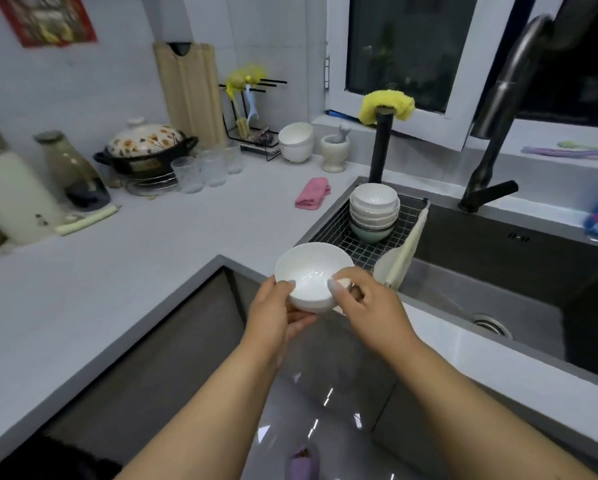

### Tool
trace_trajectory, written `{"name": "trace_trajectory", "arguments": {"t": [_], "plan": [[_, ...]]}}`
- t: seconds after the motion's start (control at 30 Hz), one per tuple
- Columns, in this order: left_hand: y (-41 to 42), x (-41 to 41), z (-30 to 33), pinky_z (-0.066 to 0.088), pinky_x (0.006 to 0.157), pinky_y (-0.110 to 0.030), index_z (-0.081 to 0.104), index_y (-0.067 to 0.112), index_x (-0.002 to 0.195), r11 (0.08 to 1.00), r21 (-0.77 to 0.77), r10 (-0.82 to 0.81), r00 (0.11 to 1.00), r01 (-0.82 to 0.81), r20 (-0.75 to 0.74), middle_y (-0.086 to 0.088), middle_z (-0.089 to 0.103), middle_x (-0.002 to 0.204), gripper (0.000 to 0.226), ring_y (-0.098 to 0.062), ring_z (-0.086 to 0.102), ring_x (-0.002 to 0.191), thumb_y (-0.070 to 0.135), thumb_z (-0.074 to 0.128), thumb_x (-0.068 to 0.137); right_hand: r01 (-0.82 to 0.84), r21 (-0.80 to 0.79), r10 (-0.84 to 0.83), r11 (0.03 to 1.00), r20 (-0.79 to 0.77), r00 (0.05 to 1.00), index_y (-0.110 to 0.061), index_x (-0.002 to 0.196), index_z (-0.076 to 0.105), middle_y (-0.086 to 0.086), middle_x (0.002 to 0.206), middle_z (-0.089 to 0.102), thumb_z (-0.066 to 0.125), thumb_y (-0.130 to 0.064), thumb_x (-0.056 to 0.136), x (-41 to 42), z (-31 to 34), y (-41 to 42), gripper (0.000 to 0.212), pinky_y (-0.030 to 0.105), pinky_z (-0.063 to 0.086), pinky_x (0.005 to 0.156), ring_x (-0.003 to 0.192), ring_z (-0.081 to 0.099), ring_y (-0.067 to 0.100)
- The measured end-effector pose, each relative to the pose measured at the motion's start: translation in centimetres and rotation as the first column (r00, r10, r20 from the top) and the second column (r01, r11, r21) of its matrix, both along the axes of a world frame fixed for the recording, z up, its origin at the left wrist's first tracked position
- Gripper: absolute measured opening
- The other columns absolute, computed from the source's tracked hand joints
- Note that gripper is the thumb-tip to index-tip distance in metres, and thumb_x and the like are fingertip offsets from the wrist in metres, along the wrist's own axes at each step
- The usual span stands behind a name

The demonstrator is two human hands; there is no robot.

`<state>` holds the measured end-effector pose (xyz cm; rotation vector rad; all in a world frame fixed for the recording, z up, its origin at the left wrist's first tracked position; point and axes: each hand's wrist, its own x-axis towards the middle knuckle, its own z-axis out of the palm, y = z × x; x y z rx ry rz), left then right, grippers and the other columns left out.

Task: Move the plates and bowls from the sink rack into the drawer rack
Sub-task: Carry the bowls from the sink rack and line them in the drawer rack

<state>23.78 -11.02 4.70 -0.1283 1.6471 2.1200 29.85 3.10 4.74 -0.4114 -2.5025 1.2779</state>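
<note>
Both my hands hold a white bowl (pixel 311 271) in front of the counter corner, above the floor. My left hand (pixel 276 313) cups its underside with the thumb over the near rim. My right hand (pixel 366 303) pinches the right rim with thumb inside. It looks like two nested bowls, judging by a doubled edge at the base. Behind it, the wire sink rack (pixel 408 216) sits in the sink's left end and carries a stack of several bowls (pixel 373 213), white with a pale green one at the bottom. The drawer rack is out of view.
A dark faucet (pixel 498 133) rises over the steel sink (pixel 498 292); a pale brush (pixel 404 251) leans on the rack's edge. On the counter lie a pink cloth (pixel 313 192), white bowls (pixel 295 142), a mortar (pixel 335 152), glasses (pixel 204 169) and a flowered pot (pixel 145 147).
</note>
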Motion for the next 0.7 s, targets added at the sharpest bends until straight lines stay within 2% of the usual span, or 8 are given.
{"name": "trace_trajectory", "arguments": {"t": [0.1, 0.17, 0.23, 0.33, 0.4, 0.47, 0.57, 0.7], "plan": [[-3.4, 3.2, 0.4, 0.056, 0.083, -0.045, 0.055, 0.018, 0.115, 0.99, 0.051, 0.127, 0.992, -0.128, 0.023, -0.017, 0.065, 0.103, 0.023, -0.035, 0.066, 0.093, 0.016, 0.045, 0.094, -0.076, -0.175, 0.073, 0.982, -0.019, 0.997, -0.043, 0.121, 0.044, -0.006, 0.07, 0.053, 0.054, -0.042, 0.092, 1.0, 0.1, -2.8, 0.031, 0.03, 0.046, 0.069, 0.071, 0.058, 0.014], [-6.1, 5.1, 0.8, 0.057, 0.077, -0.042, 0.055, 0.018, 0.11, 0.978, 0.044, 0.204, 0.978, -0.206, 0.033, -0.017, 0.064, 0.102, 0.019, -0.032, 0.066, 0.088, 0.015, 0.044, 0.095, -0.11, -0.31, 0.121, 0.944, 0.016, 0.993, -0.04, 0.125, 0.04, -0.003, 0.077, 0.054, 0.055, -0.042, 0.091, 1.2, 0.1, -5.0, 0.037, 0.032, 0.047, 0.072, 0.073, 0.059, 0.017], [-8.9, 6.7, 1.0, 0.057, 0.073, -0.039, 0.055, 0.016, 0.11, 0.959, 0.035, 0.28, 0.959, -0.282, 0.045, -0.018, 0.064, 0.099, 0.019, -0.031, 0.066, 0.084, 0.016, 0.044, 0.095, -0.14, -0.445, 0.193, 0.884, 0.075, 0.978, -0.03, 0.129, 0.041, -0.001, 0.089, 0.057, 0.056, -0.044, 0.09, 1.2, 0.1, -7.4, 0.044, 0.031, 0.047, 0.067, 0.075, 0.059, 0.016], [-13.0, 9.1, 1.1, 0.058, 0.063, -0.034, 0.055, 0.014, 0.111, 0.921, 0.014, 0.388, 0.921, -0.389, 0.044, -0.02, 0.064, 0.099, 0.02, -0.032, 0.066, 0.082, 0.017, 0.043, 0.095, -0.208, -0.661, 0.379, 0.721, 0.126, 0.917, -0.014, 0.124, 0.049, 0.005, 0.093, 0.06, 0.055, -0.043, 0.091, 1.5, 0.1, -11.5, 0.045, 0.028, 0.047, 0.057, 0.072, 0.059, 0.018], [-15.5, 10.6, 1.1, 0.058, 0.06, -0.033, 0.055, 0.014, 0.108, 0.889, 0.005, 0.456, 0.888, -0.457, 0.05, -0.021, 0.063, 0.1, 0.019, -0.032, 0.066, 0.081, 0.017, 0.043, 0.095, -0.242, -0.776, 0.497, 0.582, 0.105, 0.861, -0.014, 0.115, 0.054, 0.008, 0.086, 0.066, 0.054, -0.041, 0.091, 2.3, 0.3, -14.4, 0.036, 0.031, 0.051, 0.063, 0.073, 0.063, 0.021], [-17.8, 12.1, 0.9, 0.058, 0.058, -0.033, 0.055, 0.012, 0.106, 0.857, 0.0, 0.514, 0.855, -0.515, 0.061, -0.023, 0.062, 0.1, 0.019, -0.033, 0.065, 0.079, 0.017, 0.042, 0.094, -0.258, -0.836, 0.562, 0.485, 0.072, 0.824, -0.016, 0.104, 0.057, 0.006, 0.079, 0.071, 0.055, -0.037, 0.091, 3.0, 0.4, -17.0, 0.025, 0.037, 0.052, 0.075, 0.076, 0.066, 0.023], [-21.2, 14.3, 0.6, 0.058, 0.058, -0.034, 0.055, 0.012, 0.104, 0.813, 0.003, 0.58, 0.811, -0.582, 0.072, -0.025, 0.063, 0.1, 0.018, -0.035, 0.067, 0.077, 0.017, 0.041, 0.095, -0.28, -0.862, 0.62, 0.423, 0.05, 0.783, -0.013, 0.102, 0.059, 0.007, 0.08, 0.074, 0.058, -0.03, 0.09, 3.6, 0.3, -20.7, 0.02, 0.044, 0.052, 0.09, 0.085, 0.068, 0.027], [-26.5, 17.5, 0.1, 0.059, 0.064, -0.037, 0.053, 0.015, 0.1, 0.75, 0.002, 0.659, 0.748, -0.661, 0.082, -0.026, 0.063, 0.103, 0.012, -0.035, 0.07, 0.076, 0.017, 0.042, 0.096, -0.328, -0.848, 0.689, 0.417, 0.06, 0.722, -0.009, 0.108, 0.058, 0.011, 0.082, 0.073, 0.06, -0.025, 0.089, 5.0, 0.3, -26.5, 0.025, 0.042, 0.055, 0.085, 0.083, 0.069, 0.028]]}}
